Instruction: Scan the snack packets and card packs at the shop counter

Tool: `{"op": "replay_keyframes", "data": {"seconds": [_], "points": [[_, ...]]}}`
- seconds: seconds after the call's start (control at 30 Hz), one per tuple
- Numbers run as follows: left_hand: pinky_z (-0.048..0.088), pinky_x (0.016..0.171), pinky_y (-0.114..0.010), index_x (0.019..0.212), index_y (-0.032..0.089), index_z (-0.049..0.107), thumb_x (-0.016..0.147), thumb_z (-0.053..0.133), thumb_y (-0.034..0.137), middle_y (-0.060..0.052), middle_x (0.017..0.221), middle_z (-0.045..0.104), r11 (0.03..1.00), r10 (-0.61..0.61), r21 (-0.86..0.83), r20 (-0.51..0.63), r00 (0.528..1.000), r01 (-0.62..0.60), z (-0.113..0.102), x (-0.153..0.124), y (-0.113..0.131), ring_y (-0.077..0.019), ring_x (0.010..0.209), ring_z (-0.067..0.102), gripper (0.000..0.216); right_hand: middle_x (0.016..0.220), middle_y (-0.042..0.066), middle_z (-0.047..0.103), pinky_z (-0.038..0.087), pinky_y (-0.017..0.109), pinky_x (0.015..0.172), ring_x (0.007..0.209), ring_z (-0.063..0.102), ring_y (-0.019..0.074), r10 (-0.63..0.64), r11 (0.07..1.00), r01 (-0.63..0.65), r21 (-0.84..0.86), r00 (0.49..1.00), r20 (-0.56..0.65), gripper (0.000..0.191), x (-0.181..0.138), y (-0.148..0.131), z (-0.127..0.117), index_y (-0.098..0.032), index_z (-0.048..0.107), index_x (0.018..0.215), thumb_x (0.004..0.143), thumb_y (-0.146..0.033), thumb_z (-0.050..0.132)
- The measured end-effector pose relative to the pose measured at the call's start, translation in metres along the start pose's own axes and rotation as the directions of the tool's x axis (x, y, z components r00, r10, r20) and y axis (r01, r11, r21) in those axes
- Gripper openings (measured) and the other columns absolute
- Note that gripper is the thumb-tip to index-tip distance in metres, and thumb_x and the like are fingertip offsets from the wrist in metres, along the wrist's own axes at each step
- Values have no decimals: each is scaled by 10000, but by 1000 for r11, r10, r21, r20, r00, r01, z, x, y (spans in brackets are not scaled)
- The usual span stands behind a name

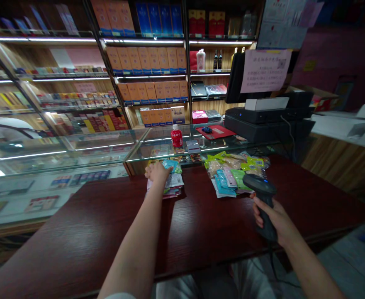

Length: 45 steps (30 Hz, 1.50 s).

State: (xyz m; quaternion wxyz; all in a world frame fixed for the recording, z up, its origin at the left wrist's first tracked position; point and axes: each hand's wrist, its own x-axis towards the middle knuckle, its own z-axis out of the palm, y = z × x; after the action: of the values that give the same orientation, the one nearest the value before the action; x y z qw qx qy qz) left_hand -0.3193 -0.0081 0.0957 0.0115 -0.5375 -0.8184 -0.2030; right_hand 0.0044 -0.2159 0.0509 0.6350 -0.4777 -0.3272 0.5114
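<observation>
My right hand (271,216) is wrapped around the grip of a black barcode scanner (260,185), which shows a small blue light. The scanner's head overlaps a pile of snack packets, with light-blue packets (224,182), a green packet (240,179) and clear yellow-green food bags (229,161). My left hand (158,171) lies over another stack of packets (173,181), thumb stretched apart from the fingers. Beside that thumb is a light-blue packet (170,165). Part of the stack is hidden under my left hand.
Both piles rest on a dark red-brown counter (114,216). Behind it, a glass display case (151,143) carries a red bottle (176,137) and a mouse on a red mat (216,132). A monitor (237,79) stands at right. A person (8,128) is at far left. The scanner's cable hangs down.
</observation>
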Motion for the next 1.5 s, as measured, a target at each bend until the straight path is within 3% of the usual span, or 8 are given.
{"op": "replay_keyframes", "data": {"seconds": [0.13,0.33,0.47,0.57,0.7,0.77,1.03,1.5], "points": [[401,873,-439,1020,131,670,681,680,495,-238,1213,577,999,20,-48,-87,996,-24,-3,-2,5,-383,1145,493,497,513,-55,511,332,196,326,356,423,84,-3,1000,3,-3,1000,2,440,0,0,0,-188,607,890,623,-457,829],[425,792,-383,793,181,671,750,624,343,-145,938,693,969,-1,-245,-54,999,-12,-21,-3,13,-322,973,616,174,511,-57,509,325,189,319,352,418,76,-7,1000,7,11,1000,1,443,0,1,1,-195,613,885,611,-467,830],[447,746,-334,697,181,598,744,620,286,-81,791,669,880,60,-458,-159,985,-128,-23,-13,24,-258,860,633,117,514,-63,507,323,185,319,347,416,70,-5,999,4,34,1000,15,447,1,4,2,-201,604,895,616,-472,825],[482,666,-300,680,187,532,746,615,311,-14,635,587,622,80,-768,-131,988,-152,-8,-34,40,-190,683,623,163,519,-68,504,325,182,317,349,417,70,-21,999,20,25,999,33,454,2,8,4,-198,594,919,635,-476,814],[545,626,-304,707,188,455,636,739,406,31,607,567,68,236,-993,110,966,97,30,-78,59,-133,571,619,365,517,-65,515,333,188,314,344,426,79,-49,997,52,-50,997,62,452,-1,12,9,-197,580,947,673,-493,783],[556,600,-298,720,188,434,571,789,427,33,613,584,-8,305,-984,167,938,178,50,-99,63,-137,568,637,453,508,-67,515,332,188,312,338,419,78,-54,994,62,-91,995,83,455,-4,14,11,-193,579,956,681,-500,771],[498,452,-201,791,182,469,588,770,462,45,625,599,31,307,-982,187,933,187,95,-126,56,-116,519,625,459,474,-79,506,303,184,308,310,409,80,-43,963,73,-260,992,119,427,-22,19,18,-210,523,859,676,-525,746],[489,430,-202,738,177,454,648,694,340,42,628,568,112,233,-986,145,962,122,100,-127,57,-119,500,624,304,476,-86,494,317,183,308,309,417,74,54,963,-1,-271,981,189,427,-16,22,16,-202,516,846,693,-539,727]]}}
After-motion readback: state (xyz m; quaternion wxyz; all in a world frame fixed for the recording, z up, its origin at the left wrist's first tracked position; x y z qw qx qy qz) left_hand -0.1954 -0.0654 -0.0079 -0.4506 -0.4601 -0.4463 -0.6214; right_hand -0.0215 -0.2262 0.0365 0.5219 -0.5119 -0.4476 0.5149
